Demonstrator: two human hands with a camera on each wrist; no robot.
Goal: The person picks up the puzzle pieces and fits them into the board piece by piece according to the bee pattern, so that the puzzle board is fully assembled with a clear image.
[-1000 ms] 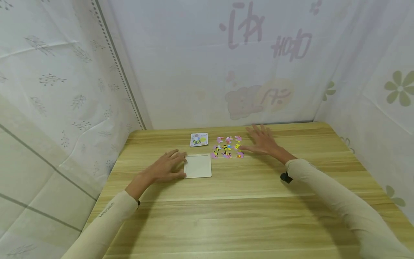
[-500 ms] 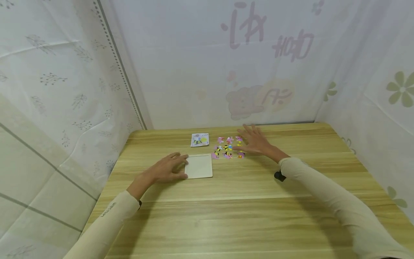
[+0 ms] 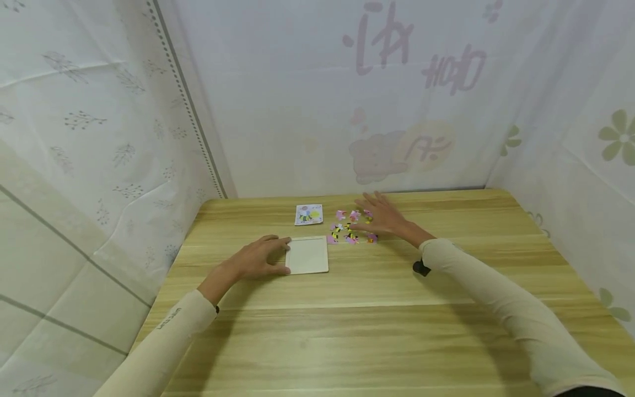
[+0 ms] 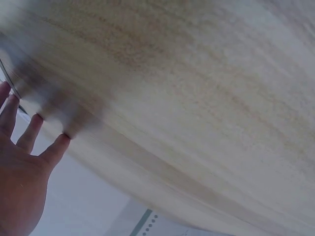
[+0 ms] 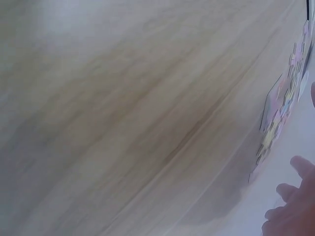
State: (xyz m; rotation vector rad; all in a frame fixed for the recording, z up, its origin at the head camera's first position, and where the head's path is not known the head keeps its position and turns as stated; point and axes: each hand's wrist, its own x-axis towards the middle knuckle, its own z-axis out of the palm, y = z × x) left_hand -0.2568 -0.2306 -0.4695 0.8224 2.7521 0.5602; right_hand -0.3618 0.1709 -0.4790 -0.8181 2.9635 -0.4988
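Pink puzzle pieces [image 3: 351, 238] lie on the wooden worktop [image 3: 307, 342] in the head view, right of a white tray [image 3: 307, 256] and near a bee card [image 3: 308, 214]. The left hand [image 3: 255, 257], fingers spread, touches the tray's left edge; the right hand [image 3: 383, 216], also spread, is over the pieces. The left wrist view shows straight, parted fingers; the right, loose fingers near the pieces.

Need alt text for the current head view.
A person's right hand spreads over colourful puzzle pieces on a wooden table; the left hand touches the left edge of an off-white tray. A bee card lies behind the tray.
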